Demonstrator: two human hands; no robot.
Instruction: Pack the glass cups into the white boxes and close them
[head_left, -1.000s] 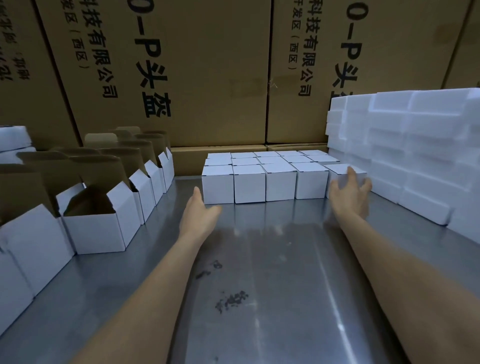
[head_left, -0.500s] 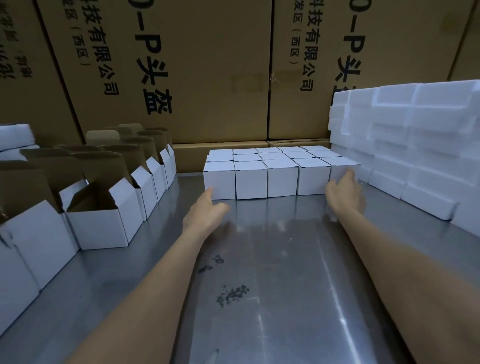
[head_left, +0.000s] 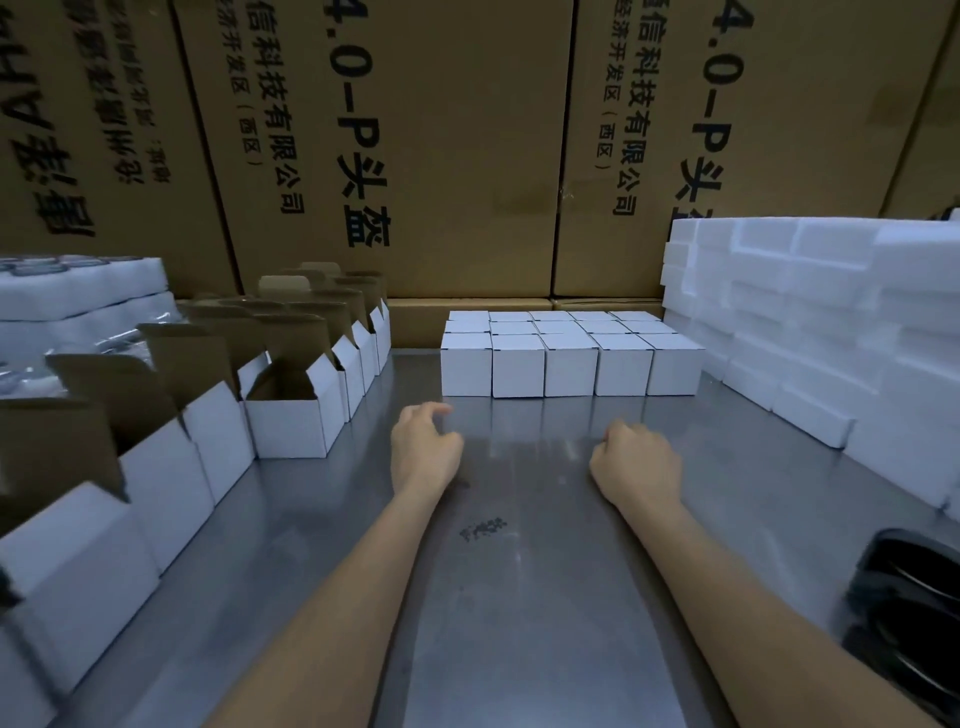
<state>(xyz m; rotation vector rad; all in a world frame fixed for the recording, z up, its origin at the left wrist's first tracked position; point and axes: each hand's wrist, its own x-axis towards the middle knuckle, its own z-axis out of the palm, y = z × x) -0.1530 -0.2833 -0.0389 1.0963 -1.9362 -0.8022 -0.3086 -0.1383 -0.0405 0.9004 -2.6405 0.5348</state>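
A block of closed white boxes (head_left: 570, 358) stands in neat rows at the back of the metal table (head_left: 519, 623). Along the left edge runs a row of open white boxes (head_left: 291, 415) with brown flaps standing up. Glass cups in foam trays (head_left: 78, 291) are stacked at the far left, dim and partly hidden. My left hand (head_left: 423, 449) hovers over the table in front of the closed boxes, fingers loosely curled, holding nothing. My right hand (head_left: 636, 462) is level with it to the right, fingers curled under, also holding nothing.
White foam blocks (head_left: 810, 322) are piled high along the right side. Large brown cartons (head_left: 441, 156) with black print form a wall behind. A black object (head_left: 909, 623) lies at the table's right front edge. A dark smudge (head_left: 483, 529) marks the table between my forearms.
Both hands have drawn back from the closed boxes toward me. My right hand has let go of the rightmost front box, and its fingers have curled.
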